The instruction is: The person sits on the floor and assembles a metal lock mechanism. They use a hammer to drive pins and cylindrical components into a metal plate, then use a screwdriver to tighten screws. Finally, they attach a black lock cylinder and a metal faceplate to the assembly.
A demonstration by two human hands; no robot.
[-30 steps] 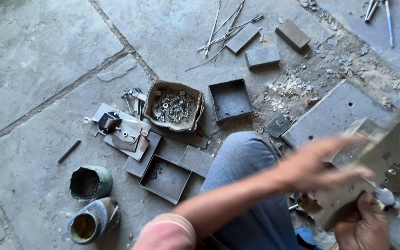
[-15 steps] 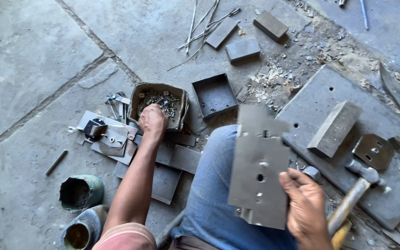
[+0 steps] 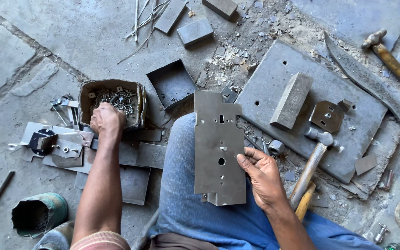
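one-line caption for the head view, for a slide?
Seated on a stone floor, left hand reaches into a box of screws while right hand holds a metal plate upright on the knee.

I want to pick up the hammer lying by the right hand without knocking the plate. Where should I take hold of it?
Grip the hammer on its bare wooden handle, midway along, coming from the right. The steel head rests on the stone slab, while the handle's lower end lies close beside the right hand that holds the metal plate.
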